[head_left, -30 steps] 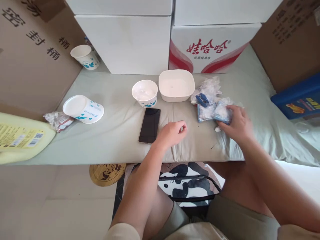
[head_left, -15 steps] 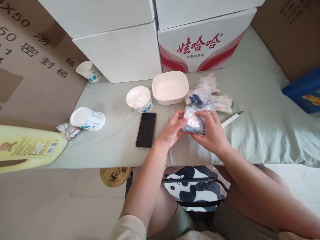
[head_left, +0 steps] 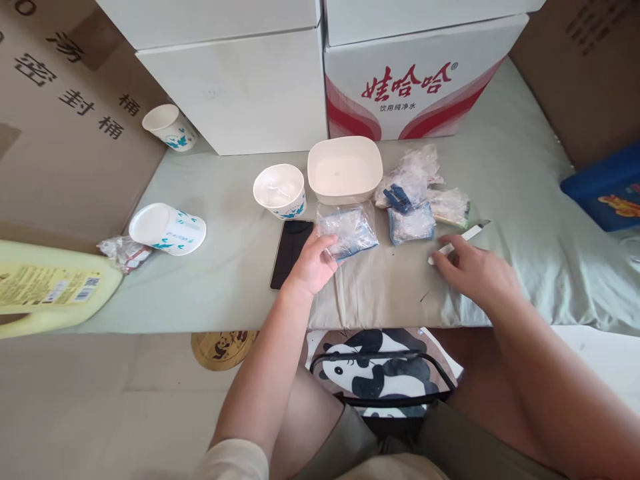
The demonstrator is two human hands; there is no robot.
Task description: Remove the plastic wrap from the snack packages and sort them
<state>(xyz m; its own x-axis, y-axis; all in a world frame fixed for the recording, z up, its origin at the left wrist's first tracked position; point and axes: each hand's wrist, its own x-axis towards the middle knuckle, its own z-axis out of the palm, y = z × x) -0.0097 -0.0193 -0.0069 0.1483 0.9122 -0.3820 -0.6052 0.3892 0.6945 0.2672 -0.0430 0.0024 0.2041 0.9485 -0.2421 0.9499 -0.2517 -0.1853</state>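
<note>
My left hand point(head_left: 314, 263) is closed on the near left corner of a clear plastic packet point(head_left: 350, 230) with blue edges, its thumb on top. The packet is held over the cloth, in front of a white rectangular bowl point(head_left: 345, 167). My right hand point(head_left: 473, 270) has its thumb and fingers around a slim white utility knife point(head_left: 471, 232), whose dark blade tip points away to the right. Between the hands lies a second blue-edged packet point(head_left: 413, 223), below a crumpled clear plastic bag point(head_left: 413, 175) with a dark blue piece on it.
A phone point(head_left: 286, 257) and a paper cup point(head_left: 281, 193) with clear plastic inside are left of the packet. Further left are a tipped cup point(head_left: 170, 229), another cup point(head_left: 170, 127) and a yellow jug point(head_left: 55, 287). White boxes point(head_left: 235, 93) stand behind; a blue container point(head_left: 605, 187) is at right.
My hands have moved apart. The left has carried the packet leftward, while the right has let go of it and taken hold of the utility knife. The second packet is now uncovered.
</note>
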